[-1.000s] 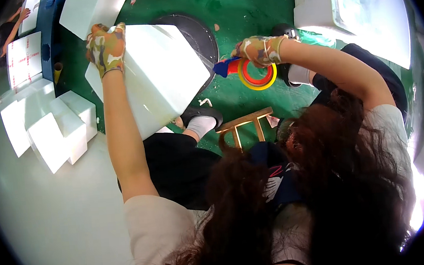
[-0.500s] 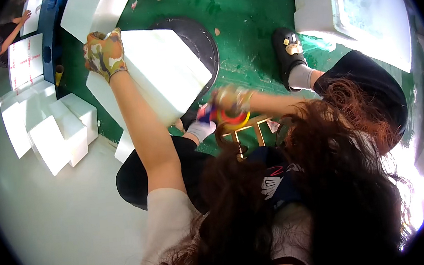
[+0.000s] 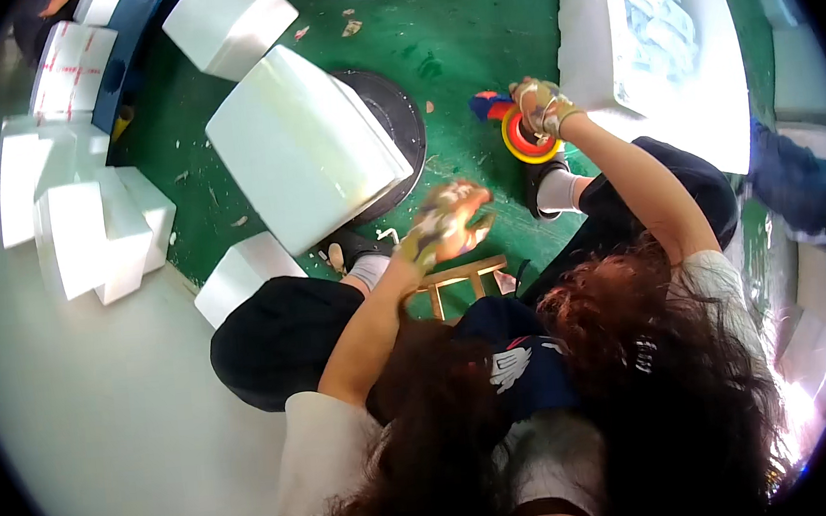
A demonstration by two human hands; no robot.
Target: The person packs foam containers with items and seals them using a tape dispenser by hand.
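Observation:
My right hand (image 3: 544, 107), in a camouflage-patterned glove, is closed around a tape dispenser (image 3: 530, 140) with a red and yellow round body and a blue end. It hangs above the floor near my right foot. My left hand (image 3: 449, 221), gloved alike and slightly blurred, is held in front of me with fingers apart and nothing seen in it. Just beyond my left hand, a large white foam box (image 3: 303, 150) rests tilted in view on a black round turntable (image 3: 398, 128). Neither hand touches the box.
Another white foam box (image 3: 225, 30) stands behind. Several white foam pieces (image 3: 90, 225) are stacked at left, beside a blue edge (image 3: 130, 57). A large white container (image 3: 600, 40) holding clear bags stands at right. A small wooden stool (image 3: 463, 273) is between my legs.
My left hand has let go of the foam box and come back toward my body. My right hand has swung away to the right with the tape dispenser. The box sits turned differently.

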